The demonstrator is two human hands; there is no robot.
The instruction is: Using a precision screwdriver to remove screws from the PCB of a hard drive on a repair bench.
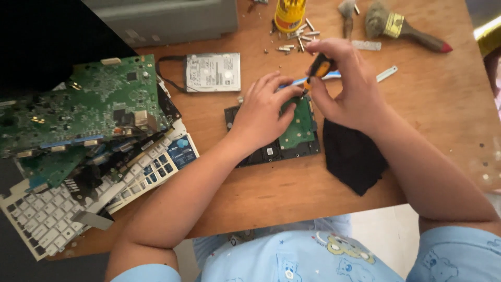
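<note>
My right hand (348, 86) is pinching a small orange-and-black screwdriver (318, 68), tip angled down-left, I think into a screw. Left hand (263, 112) lies flat, fingers spread, pinning the hard drive (292, 138) on the counter (428, 104), directly below the tip

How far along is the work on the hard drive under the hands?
Done: loose screws lie on the table, and a second drive sits aside. In hand: the left hand steadies the hard drive while the right hand holds a screwdriver upright over its green board. Left: that board is on the drive, not lifted off.
</note>
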